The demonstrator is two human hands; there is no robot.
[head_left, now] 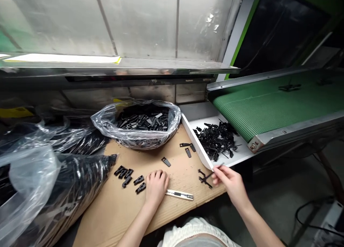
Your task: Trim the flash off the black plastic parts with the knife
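Above the desk (107, 204), in the right hand (233, 186), holds a branched black piece (205, 179) by its stem.

Has a plastic bag (134, 134) of dark parts beyond the left hand (157, 184), somewhat to its left, and a white tray (195, 141) heaped with more, near corner just beside the right fingers (223, 173). Rests the left hand low on the desk, fingers curled, partly covering a slim utility knife (179, 194) that points out rightward; can't tell whether gripped. Pinches the branched black piece between right thumb and fingertips, no gap showing; has its long axis slanting left and slightly bodyward, branches just left of the right fingers, far nearer to them than to the left hand. Has small black clips (139, 184) just left of the left fingers.
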